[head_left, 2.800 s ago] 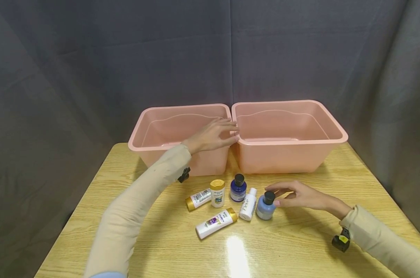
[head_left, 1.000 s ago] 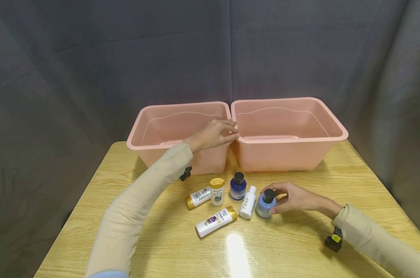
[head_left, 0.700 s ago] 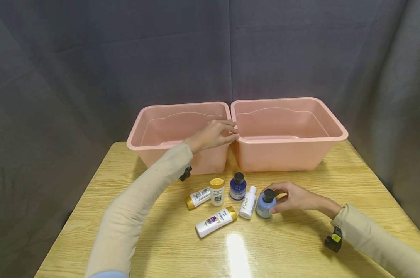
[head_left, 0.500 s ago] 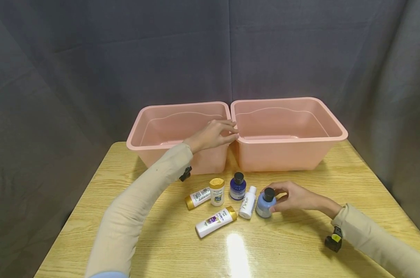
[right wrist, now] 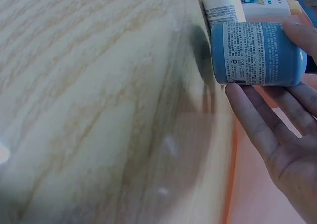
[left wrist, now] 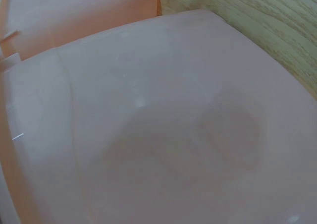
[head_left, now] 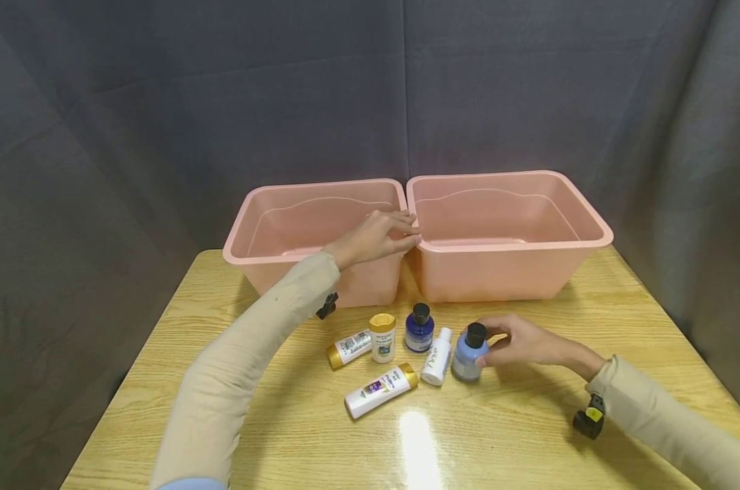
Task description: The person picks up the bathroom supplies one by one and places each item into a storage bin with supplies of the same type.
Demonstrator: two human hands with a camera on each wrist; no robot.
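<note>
In the head view we are gripping the light blue bottle [head_left: 467, 358] with our right hand [head_left: 523, 342], fingers curled around its upright body on the wooden table [head_left: 529, 435] just beside the small white bottle [head_left: 437, 357], while our left hand [head_left: 376, 238] is resting with relaxed fingers on the rim of the left pink bin [head_left: 266, 255]. The left wrist view is showing only the bin's pink wall [left wrist: 148, 125], no fingers. In the right wrist view our fingers [right wrist: 252, 120] are wrapping the bottle's label [right wrist: 257, 53].

In the left wrist view we see only blurred pink tub [left wrist: 148, 135] wall; our left hand is out of frame. The right wrist view cuts off the light blue bottle [right wrist: 257, 53]'s cap, and its label print is too small to read.
</note>
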